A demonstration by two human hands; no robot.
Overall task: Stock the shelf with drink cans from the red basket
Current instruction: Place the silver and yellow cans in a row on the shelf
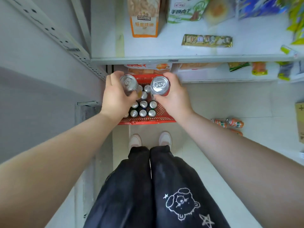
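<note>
The red basket [162, 113] stands on the floor in front of my feet, with several upright drink cans [142, 109] in it, silver tops showing. My left hand [115, 96] grips a silver-topped can [128, 83] held above the basket's left side. My right hand [175, 96] grips a red can [159, 86] above the basket's right side. Both cans are upright, below the white shelf [181, 51] edge.
The shelf holds an orange snack box [144, 22], a green-white pack [185, 10] and a gold bar wrapper [207, 40]. Lower shelves carry more snacks. Orange cans [233, 123] lie on the floor at right, a cardboard box [300, 120] beyond. A grey upright [54, 35] runs at left.
</note>
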